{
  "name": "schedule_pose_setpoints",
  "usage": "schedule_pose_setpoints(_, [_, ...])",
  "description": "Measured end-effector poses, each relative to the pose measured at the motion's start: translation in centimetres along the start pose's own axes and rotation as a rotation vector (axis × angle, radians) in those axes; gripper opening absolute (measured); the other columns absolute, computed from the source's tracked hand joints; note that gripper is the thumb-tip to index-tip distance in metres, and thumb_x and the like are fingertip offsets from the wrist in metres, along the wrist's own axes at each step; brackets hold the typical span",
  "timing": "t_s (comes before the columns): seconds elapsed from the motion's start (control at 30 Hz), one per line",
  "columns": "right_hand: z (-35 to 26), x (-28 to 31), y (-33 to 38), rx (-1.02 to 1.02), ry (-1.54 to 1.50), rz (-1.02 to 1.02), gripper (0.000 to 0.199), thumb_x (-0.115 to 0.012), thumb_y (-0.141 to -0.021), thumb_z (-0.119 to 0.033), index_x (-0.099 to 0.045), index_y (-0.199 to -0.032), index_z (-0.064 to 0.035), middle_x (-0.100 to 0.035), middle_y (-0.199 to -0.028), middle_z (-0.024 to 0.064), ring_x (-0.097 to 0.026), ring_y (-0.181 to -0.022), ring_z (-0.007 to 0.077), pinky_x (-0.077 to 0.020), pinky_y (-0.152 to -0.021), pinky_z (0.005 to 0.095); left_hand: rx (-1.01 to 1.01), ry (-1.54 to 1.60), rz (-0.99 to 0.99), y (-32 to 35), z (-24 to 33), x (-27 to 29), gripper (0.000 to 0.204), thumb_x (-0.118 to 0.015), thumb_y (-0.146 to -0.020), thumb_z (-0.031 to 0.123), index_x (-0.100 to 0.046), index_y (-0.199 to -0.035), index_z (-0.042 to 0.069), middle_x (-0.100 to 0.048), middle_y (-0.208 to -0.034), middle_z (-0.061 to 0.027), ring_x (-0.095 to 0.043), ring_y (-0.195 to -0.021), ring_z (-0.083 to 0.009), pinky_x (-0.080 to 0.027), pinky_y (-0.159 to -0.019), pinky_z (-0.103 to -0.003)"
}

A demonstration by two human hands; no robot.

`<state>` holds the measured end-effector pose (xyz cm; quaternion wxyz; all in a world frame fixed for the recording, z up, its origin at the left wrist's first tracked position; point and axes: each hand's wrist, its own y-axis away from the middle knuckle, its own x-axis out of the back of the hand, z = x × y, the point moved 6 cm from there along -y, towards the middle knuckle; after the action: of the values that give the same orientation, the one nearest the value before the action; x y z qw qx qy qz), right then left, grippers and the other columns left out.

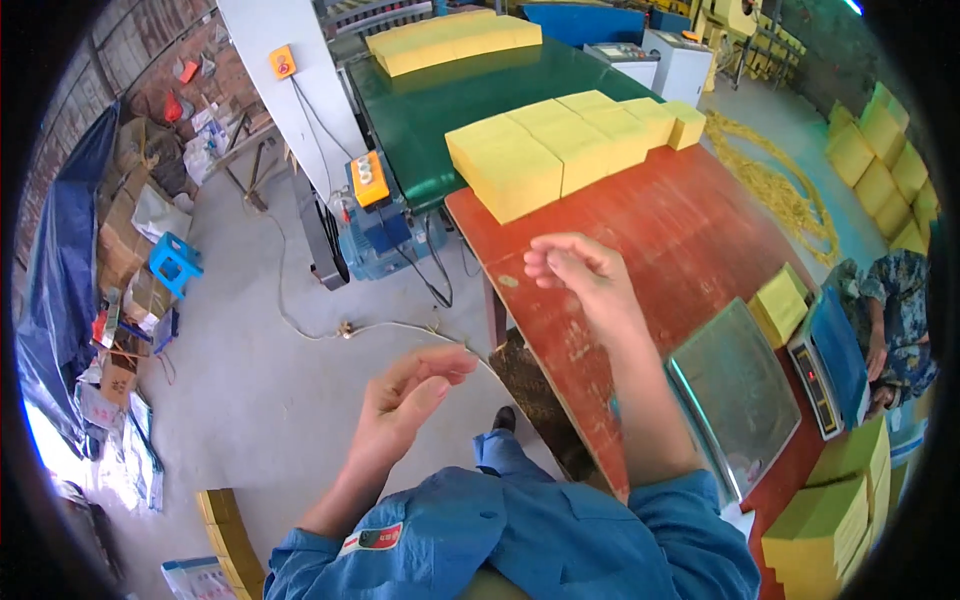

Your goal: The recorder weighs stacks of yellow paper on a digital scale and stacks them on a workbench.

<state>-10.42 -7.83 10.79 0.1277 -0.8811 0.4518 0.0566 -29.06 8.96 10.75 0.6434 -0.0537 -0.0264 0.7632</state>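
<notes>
My left hand (pixel 408 402) is in the air over the grey floor, left of the red-brown table (pixel 690 235). Its fingers are slightly bent, apart from the thumb, and nothing is in it. Above the near left part of the tabletop is my right hand (pixel 590 280), fingers loosely curled and the palm holding nothing. Beyond it, a row of yellow paper stacks (pixel 540 150) stands along the table's far edge, the nearest thing to that hand. Neither hand touches the stacks.
A green conveyor belt (pixel 450 100) meets the table and carries another yellow stack (pixel 455 42). At right are a glass plate (pixel 735 390), a digital scale (pixel 820 385) and a co-worker's hand (pixel 876 355). A cable (pixel 285 300) crosses the floor near a blue stool (pixel 175 263).
</notes>
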Motion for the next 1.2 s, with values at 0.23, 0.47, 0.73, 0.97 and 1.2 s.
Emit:
schedule_pose_setpoints(0.23, [8.1, 6.0, -17.3, 0.277, 0.312, 0.251, 0.024, -0.064, -0.092, -0.013, -0.064, -0.109, 0.0029, -0.07, -0.099, 0.0108, -0.066, -0.091, 0.021, -0.053, -0.08, 0.0331, -0.361, -0.759, -0.083, -15.9, -0.5, 0.5, 0.039, -0.067, -0.082, 0.003, -0.06, -0.12, -0.003, -0.065, -0.118, -0.0192, -0.064, -0.11, -0.0308, -0.051, -0.092, -0.039])
schedule_pose_setpoints(0.47, [10.8, 10.4, -29.8, 0.423, 1.112, 0.342, 0.034, -0.064, -0.081, -0.012, -0.061, -0.113, 0.0006, -0.064, -0.113, 0.022, -0.06, -0.104, 0.04, -0.0508, -0.09, 0.0443, -0.604, -0.917, -0.077, -33.3, -5.9, 0.6, 0.044, -0.067, -0.085, 0.011, -0.056, -0.124, -0.004, -0.059, -0.127, -0.0242, -0.059, -0.113, -0.0406, -0.05, -0.094, -0.042])
schedule_pose_setpoints(0.73, [13.0, 9.3, -32.9, 0.481, 1.438, 0.23, 0.019, -0.062, -0.083, -0.015, -0.063, -0.099, -0.0049, -0.065, -0.112, 0.0125, -0.06, -0.108, 0.0306, -0.0476, -0.093, 0.0426, -0.731, -1.208, -0.084, -43.0, -14.8, 1.5, 0.051, -0.06, -0.085, 0.015, -0.05, -0.128, -0.009, -0.054, -0.127, -0.0268, -0.052, -0.119, -0.0403, -0.042, -0.102, -0.047])
schedule_pose_setpoints(0.97, [11.5, 8.1, -25.9, 0.335, 1.664, 0.257, 0.015, -0.062, -0.082, -0.017, -0.063, -0.09, -0.004, -0.066, -0.094, 0.0142, -0.062, -0.095, 0.0322, -0.05, -0.085, 0.0426, -0.863, -1.061, -0.29, -37.4, -14.5, -0.5, 0.042, -0.056, -0.079, 0.01, -0.058, -0.115, -0.011, -0.053, -0.129, -0.0271, -0.05, -0.123, -0.0394, -0.04, -0.106, -0.048])
schedule_pose_setpoints(1.2, [8.3, 4.8, -9.7, -0.032, 1.611, 0.723, 0.021, -0.063, -0.079, -0.008, -0.065, -0.099, -0.0017, -0.064, -0.104, 0.0158, -0.058, -0.099, 0.0341, -0.0483, -0.088, 0.0449, -0.902, -0.571, -0.828, -30.1, -12.6, -3.7, 0.047, -0.058, -0.079, 0.014, -0.057, -0.117, -0.013, -0.053, -0.128, -0.0279, -0.048, -0.124, -0.0406, -0.037, -0.109, -0.048])
